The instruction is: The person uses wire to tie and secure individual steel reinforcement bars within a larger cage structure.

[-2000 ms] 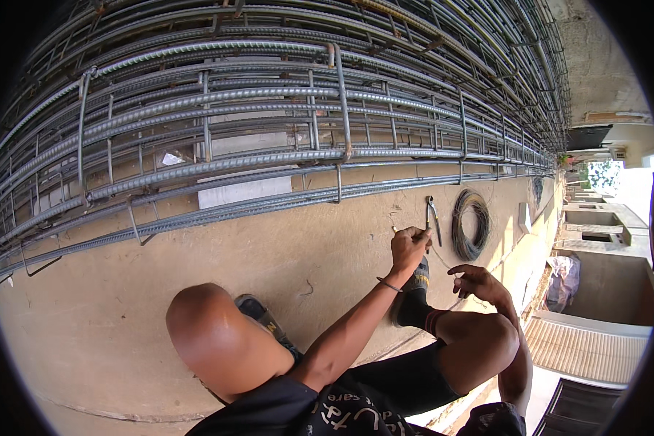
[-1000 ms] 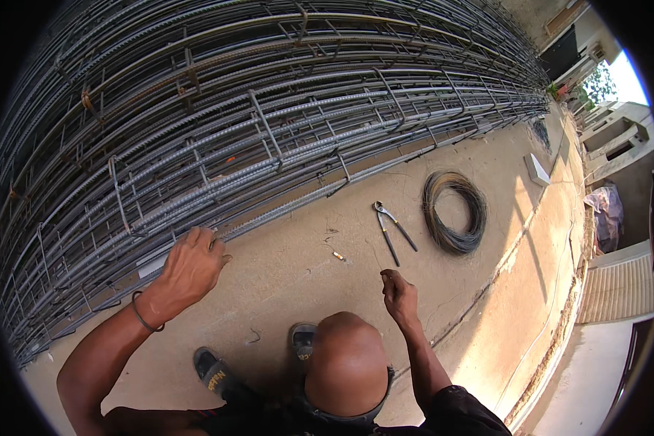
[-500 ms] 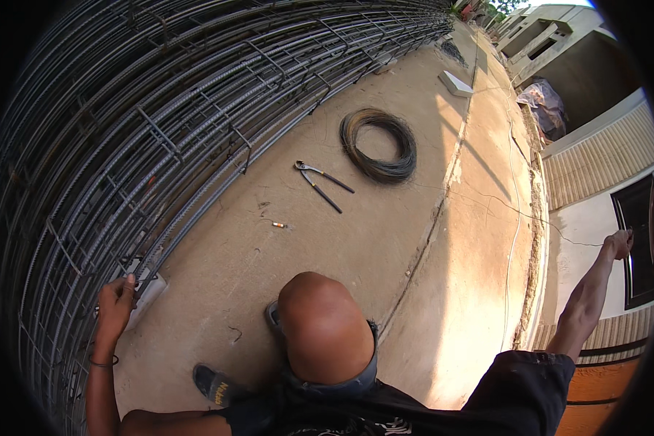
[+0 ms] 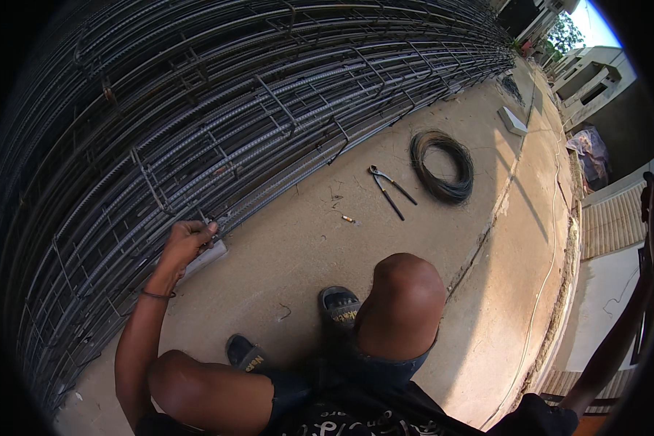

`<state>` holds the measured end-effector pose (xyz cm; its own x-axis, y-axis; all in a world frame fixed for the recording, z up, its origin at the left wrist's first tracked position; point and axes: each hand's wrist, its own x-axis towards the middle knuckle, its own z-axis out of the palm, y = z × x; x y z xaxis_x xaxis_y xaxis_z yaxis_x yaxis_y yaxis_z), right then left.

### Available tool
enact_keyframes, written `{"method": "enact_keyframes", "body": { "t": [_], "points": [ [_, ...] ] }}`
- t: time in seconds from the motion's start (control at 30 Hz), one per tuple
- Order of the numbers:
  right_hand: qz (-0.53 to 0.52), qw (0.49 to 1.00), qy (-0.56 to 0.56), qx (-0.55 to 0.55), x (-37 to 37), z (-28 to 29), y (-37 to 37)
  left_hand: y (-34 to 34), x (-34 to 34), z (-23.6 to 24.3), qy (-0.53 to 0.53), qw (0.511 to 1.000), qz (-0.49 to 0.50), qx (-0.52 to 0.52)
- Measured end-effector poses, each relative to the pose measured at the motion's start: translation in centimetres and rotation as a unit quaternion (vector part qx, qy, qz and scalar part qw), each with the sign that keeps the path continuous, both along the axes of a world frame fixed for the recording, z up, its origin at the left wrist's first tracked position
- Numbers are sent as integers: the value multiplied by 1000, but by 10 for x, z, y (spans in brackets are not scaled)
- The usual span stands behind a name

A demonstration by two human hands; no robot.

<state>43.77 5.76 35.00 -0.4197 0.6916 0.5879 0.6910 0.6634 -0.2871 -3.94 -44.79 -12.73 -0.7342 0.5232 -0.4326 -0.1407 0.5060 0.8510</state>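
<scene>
My left hand is closed at the lowest bars of a long stack of rebar cages, thumb and fingers together; what it grips is too small to make out. My right hand is stretched out to the far right edge, in dark shadow, its fingers unclear. A thin wire shows near that arm. On the concrete ground lie cutting pliers with dark handles, handles apart, a round coil of dark wire to their right and a small white-and-orange object below them.
My knees and sandalled feet are below. A crack runs lengthwise along the concrete, with a pale cord beside it. Along the right are unfinished buildings, a crumpled covering and corrugated panels. A white angular piece lies farther off.
The view has swung about. My left hand has left the middle of the ground for the rebar. My right hand has pulled far out to the right, away from the pliers and coil.
</scene>
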Motion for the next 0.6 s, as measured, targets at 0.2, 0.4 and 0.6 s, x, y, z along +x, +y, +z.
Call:
{"method": "enact_keyframes", "body": {
  "t": [0.2,0.4,0.6],
  "points": [
    [189,857,-9,-479,-165,-345,-59,-4,1,2,59,996,54,-32],
    [377,597,-43,-707,-227,-489,-211,0,-1,23,-20,996,80,-46],
    [436,539,-68,-717,-285,-523,-250,12,6,27,-1,994,87,-60]
  ]
}}
